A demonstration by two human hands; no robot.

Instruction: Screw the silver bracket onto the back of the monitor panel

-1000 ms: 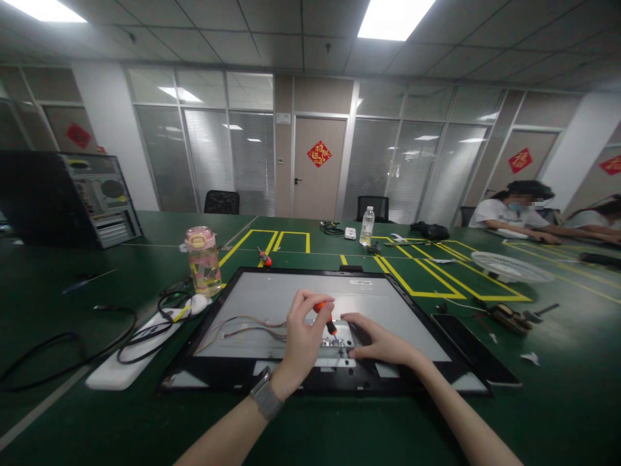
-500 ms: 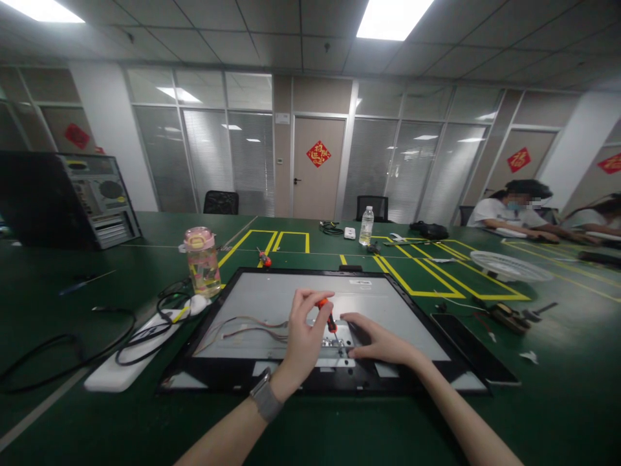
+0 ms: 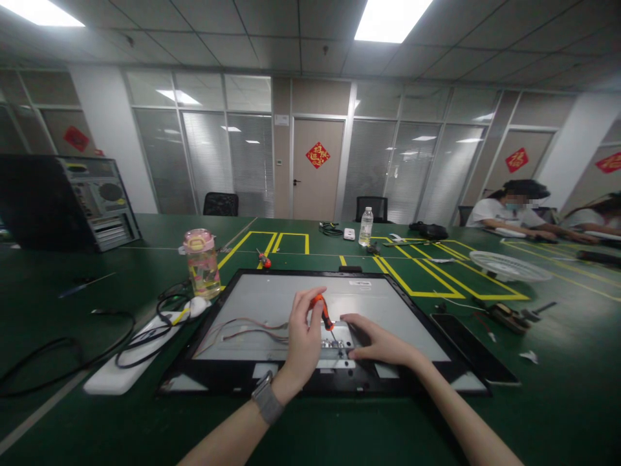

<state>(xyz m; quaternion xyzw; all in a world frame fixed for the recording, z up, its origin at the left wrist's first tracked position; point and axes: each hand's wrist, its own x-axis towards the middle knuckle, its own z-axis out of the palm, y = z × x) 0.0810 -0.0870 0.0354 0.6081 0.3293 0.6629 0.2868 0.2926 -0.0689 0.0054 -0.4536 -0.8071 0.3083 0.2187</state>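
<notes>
A large display panel lies flat on the table with its grey back up and a black frame round it. At its near middle sits a metal bracket with small parts on it. My left hand, a watch on its wrist, is closed round the orange and black handle of a screwdriver. The tool leans, its shaft pointing down to the bracket. My right hand grips the bracket's right side, thumb and fingers apart across it. Thin wires run left from behind my left hand.
A pink-lidded bottle and a white power strip with black cables stand left. A phone lies right of the panel. Farther off are a computer case, a small red screwdriver, a water bottle and a seated person.
The screwdriver's handle has tipped a little to the left and turned, with my left fingers shifting along with it. My right hand has stayed in place.
</notes>
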